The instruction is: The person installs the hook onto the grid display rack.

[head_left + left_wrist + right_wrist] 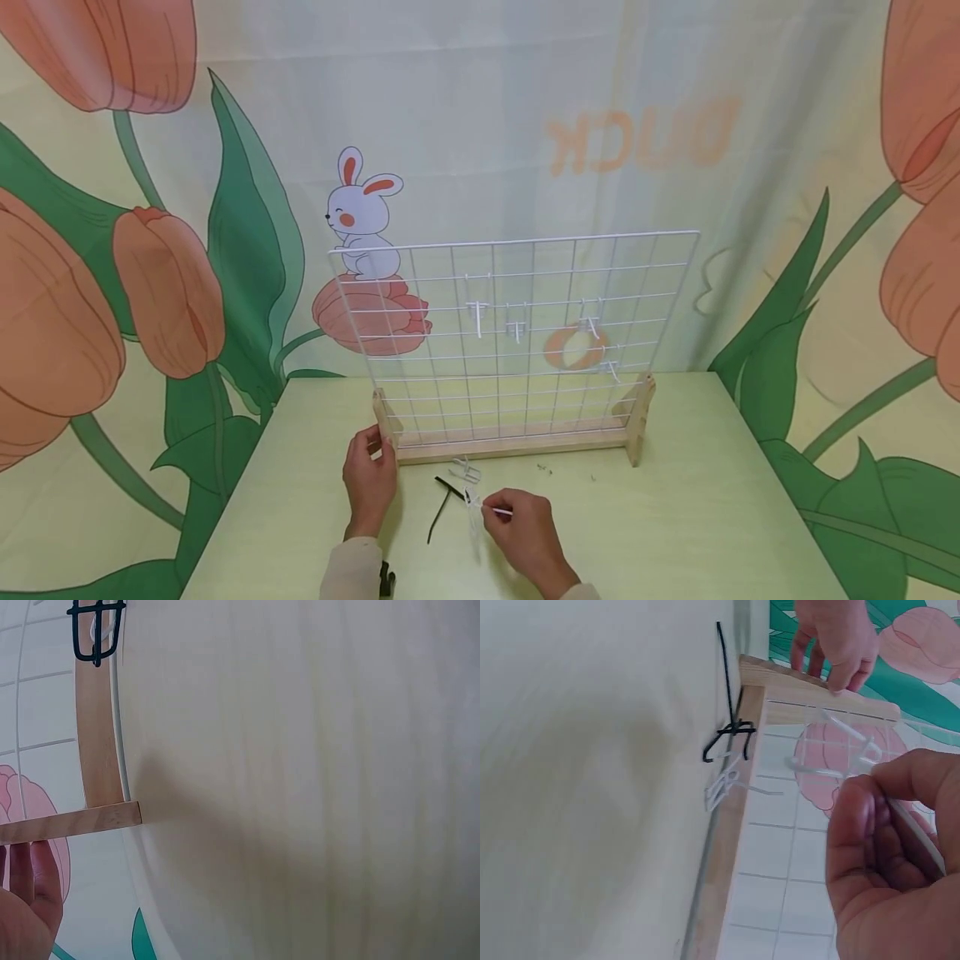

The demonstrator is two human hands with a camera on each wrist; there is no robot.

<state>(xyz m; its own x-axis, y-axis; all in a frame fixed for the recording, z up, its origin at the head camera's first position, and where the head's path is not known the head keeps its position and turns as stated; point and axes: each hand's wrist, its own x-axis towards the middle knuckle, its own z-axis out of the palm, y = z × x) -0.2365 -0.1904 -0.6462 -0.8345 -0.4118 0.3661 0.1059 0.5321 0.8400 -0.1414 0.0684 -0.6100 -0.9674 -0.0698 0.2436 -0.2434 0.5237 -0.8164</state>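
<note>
A white wire grid panel [517, 242] stands upright in a wooden stand [517, 444]. My left hand [367, 483] holds the stand's left end piece, fingertips against its outer side in the left wrist view. Between thumb and fingers, my right hand [528, 533] pinches a white wire hook [855, 754] by its straight rod, in front of the stand. Its head overlaps a black wire hook [447, 492] on the table in the head view. Another white hook [467, 472] lies near the stand's front board.
Several white hooks hang on the grid, among them one left of centre [478, 312] and one at the right [590, 321]. Tiny bits [546, 470] lie on the pale table [712, 517]. Behind the table hangs a printed curtain [480, 125].
</note>
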